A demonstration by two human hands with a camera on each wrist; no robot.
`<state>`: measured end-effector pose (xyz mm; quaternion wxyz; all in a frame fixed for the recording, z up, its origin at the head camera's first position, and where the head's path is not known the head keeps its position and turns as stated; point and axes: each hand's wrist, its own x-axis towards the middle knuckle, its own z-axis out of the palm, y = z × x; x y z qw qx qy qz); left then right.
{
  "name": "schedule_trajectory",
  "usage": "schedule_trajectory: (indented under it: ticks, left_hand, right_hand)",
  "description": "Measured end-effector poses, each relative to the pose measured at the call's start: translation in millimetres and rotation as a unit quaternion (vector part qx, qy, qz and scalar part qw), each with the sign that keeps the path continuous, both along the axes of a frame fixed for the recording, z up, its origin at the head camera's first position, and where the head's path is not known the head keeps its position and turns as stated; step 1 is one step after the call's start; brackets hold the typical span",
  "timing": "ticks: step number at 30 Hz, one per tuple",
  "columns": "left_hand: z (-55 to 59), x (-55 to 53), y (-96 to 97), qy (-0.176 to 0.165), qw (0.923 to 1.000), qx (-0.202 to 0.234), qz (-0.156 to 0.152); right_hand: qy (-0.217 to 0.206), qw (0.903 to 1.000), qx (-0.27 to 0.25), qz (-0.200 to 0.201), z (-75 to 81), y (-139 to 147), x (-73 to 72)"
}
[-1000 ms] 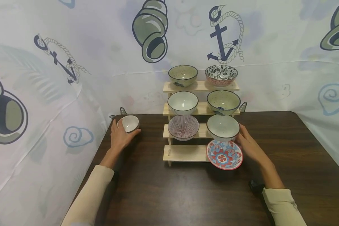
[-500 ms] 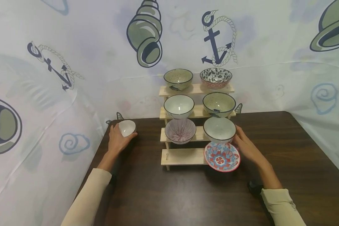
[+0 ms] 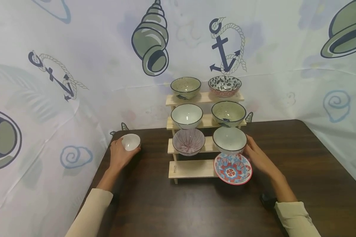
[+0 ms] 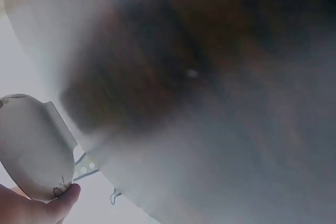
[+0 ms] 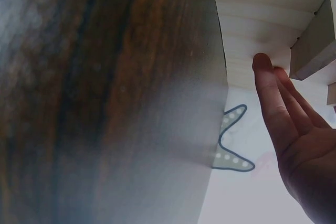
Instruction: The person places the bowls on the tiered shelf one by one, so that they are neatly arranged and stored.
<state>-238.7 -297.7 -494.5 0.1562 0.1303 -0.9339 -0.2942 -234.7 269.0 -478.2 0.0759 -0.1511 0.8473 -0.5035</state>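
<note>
At the table's back left corner, my left hand (image 3: 120, 154) grips a small white bowl (image 3: 131, 142). In the left wrist view the thumb presses the outside of that bowl (image 4: 37, 145), near a small dark mark. My right hand (image 3: 259, 157) reaches to the right side of a wooden tiered stand (image 3: 192, 168), beside a white dark-rimmed bowl (image 3: 229, 140). Seen from the right wrist, its straight fingers (image 5: 275, 108) touch the pale wood; its thumb is not clearly visible. Below that bowl sits a red-and-blue patterned bowl (image 3: 232, 169), tilted forward.
Higher tiers carry a purple striped bowl (image 3: 188, 142), another white bowl (image 3: 187, 116), two green bowls (image 3: 229, 113) and a leaf-patterned bowl (image 3: 224, 86). The lowest tier's left side shows bare wood. A printed cloth (image 3: 112, 65) hangs behind the dark table (image 3: 178, 210).
The head view has tilted up, so everything sits lower in it. My left fingers have closed round the small bowl, which has come slightly nearer. The right hand stays by the stand.
</note>
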Motion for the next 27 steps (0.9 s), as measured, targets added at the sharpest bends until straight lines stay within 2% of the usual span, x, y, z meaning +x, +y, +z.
schedule_trajectory:
  ticks: [7,13,23,27]
  left_hand:
    - [11.2,21.4,-2.4,0.030,0.9995,-0.001,0.005]
    - [25.6,31.6,-0.5,0.029,0.9996,0.000,-0.002]
    - [47.5,45.9,10.2,0.057,0.9975,-0.008,-0.042]
    - [54.8,49.9,16.2,0.057,0.9966,-0.008,-0.060]
  right_hand:
    - [-0.003,1.0000,0.005,-0.001,0.1,-0.4,0.0]
    - [0.000,1.0000,0.005,-0.002,-0.3,0.0,-0.1]
    - [0.003,1.0000,0.008,-0.006,-1.5,-0.6,-2.2]
    - [0.000,1.0000,0.002,-0.005,-1.7,0.0,-3.1]
